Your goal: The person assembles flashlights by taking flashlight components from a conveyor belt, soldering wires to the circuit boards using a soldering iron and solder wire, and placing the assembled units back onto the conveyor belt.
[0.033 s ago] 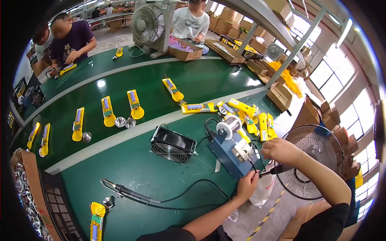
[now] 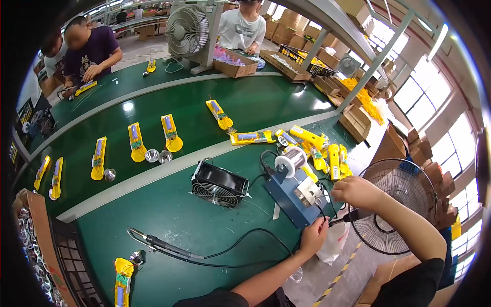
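Note:
My left hand (image 2: 314, 236) pinches the end of a black cable (image 2: 343, 219) at the near corner of a blue box-shaped unit (image 2: 291, 200). A spool of solder wire (image 2: 289, 160) sits on top of that unit. My right hand (image 2: 356, 191) is closed just right of the unit's white connector block (image 2: 309, 192), gripping thin black wires (image 2: 324, 204) that run into the unit. Both hands are close together at the table's right edge.
A black square fan (image 2: 219, 184) lies left of the unit. A soldering iron (image 2: 164, 246) with its cord rests nearer me. Yellow torch housings (image 2: 318, 148) are piled behind the unit, and more lie on the green conveyor (image 2: 169, 134). A pedestal fan (image 2: 398, 205) stands right. Other people work across the belt.

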Demonstrator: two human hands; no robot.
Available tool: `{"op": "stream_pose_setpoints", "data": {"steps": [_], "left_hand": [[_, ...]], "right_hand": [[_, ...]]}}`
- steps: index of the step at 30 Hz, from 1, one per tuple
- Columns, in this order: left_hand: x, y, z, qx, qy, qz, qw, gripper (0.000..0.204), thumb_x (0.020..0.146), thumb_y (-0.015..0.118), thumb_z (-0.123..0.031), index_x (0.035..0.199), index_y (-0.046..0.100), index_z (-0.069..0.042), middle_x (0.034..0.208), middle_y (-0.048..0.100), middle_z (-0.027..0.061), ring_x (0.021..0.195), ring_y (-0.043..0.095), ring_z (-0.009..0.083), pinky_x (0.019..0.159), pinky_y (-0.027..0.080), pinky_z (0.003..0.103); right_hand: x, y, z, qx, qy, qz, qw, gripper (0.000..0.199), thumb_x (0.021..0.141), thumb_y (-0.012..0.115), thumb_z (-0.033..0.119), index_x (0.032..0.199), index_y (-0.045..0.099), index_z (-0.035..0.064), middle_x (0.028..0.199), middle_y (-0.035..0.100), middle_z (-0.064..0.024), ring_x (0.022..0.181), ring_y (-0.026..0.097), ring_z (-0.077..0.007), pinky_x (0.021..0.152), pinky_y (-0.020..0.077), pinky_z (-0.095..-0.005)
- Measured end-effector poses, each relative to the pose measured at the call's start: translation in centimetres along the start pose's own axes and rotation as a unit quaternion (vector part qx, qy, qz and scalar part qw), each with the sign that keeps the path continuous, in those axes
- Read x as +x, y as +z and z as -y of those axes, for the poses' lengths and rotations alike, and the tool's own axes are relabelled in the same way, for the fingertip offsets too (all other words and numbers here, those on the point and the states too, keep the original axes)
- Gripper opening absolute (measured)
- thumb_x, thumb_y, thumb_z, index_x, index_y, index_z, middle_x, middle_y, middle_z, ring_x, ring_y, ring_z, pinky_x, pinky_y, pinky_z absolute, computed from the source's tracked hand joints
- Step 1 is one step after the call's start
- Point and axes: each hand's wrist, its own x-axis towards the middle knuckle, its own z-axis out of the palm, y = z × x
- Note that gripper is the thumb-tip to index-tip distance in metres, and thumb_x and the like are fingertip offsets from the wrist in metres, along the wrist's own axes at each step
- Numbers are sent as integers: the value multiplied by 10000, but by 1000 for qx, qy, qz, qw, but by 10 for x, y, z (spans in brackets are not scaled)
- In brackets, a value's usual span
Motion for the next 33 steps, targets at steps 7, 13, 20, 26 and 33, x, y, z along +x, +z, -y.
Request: {"op": "stream_pose_setpoints", "data": {"steps": [7,13,20,26,33], "left_hand": [[1,-1,0,-8,-1,3,1000,201,850,492,-156,969,570,-13,730,619,101,577,573,138,529,432,249],[1,-1,2,-8,8,-2,1000,199,848,493,-154,970,571,-17,733,619,101,566,566,135,525,430,252],[1,0,3,-7,-11,-6,1000,199,845,493,-153,968,571,-18,710,610,89,548,548,127,519,425,247],[2,-1,2,-19,5,-16,1000,199,845,496,-154,964,572,-14,705,606,84,549,545,129,519,423,243],[3,-1,1,-6,2,-11,1000,189,841,499,-144,947,580,-11,705,603,91,546,540,132,516,420,248]], "right_hand": [[20,7,3,202,158,-30,966,87,713,586,93,763,605,24,689,605,-77,625,602,-204,595,479,-334],[23,11,-2,622,478,-59,617,225,730,680,169,708,616,-46,643,607,-70,548,596,-131,496,493,-226],[6,17,4,382,272,-85,879,292,677,718,208,852,632,-8,690,631,-106,622,612,-158,599,481,-261],[16,12,5,85,201,-35,975,137,778,568,232,807,656,130,698,616,-113,666,606,-272,603,481,-352],[36,9,0,24,251,52,966,154,746,579,196,845,651,102,705,606,-125,678,604,-285,619,480,-384]]}}
